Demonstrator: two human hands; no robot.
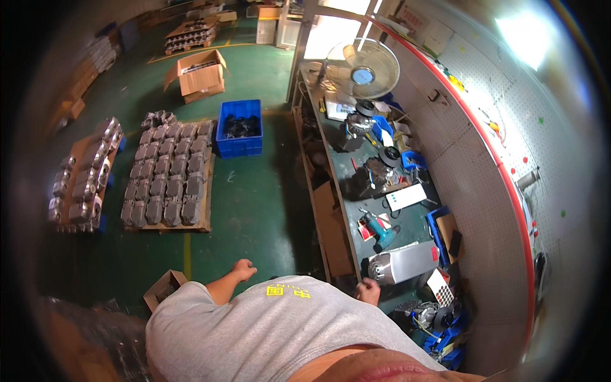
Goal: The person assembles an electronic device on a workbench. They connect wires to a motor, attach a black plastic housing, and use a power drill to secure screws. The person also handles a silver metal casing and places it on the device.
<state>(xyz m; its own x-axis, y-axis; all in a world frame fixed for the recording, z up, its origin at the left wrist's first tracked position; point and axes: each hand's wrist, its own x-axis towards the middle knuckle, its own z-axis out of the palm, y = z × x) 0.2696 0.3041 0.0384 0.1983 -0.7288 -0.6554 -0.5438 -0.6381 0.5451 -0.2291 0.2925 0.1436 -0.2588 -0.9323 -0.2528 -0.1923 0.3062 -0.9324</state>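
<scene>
My left hand (244, 269) hangs out over the green floor on the left of my body, its fingers loosely curled, and I see nothing in it. Close to the front edge of the workbench (347, 219), my right hand (368, 291) is also curled, with no held thing visible. Just beyond the right hand lies a long silver metal housing (404, 263) with a finned round end. Whether that hand touches the housing or the bench edge, I cannot tell. A teal cordless drill (384, 234) rests farther along the bench.
Motor-like assemblies (375, 173), a white box (406, 197) and a fan (366, 73) stand on the bench. More parts and blue bins (445, 344) lie near me. Leftward on the floor are pallets of metal castings (167, 172), a blue crate (239, 143) and a carton (200, 79).
</scene>
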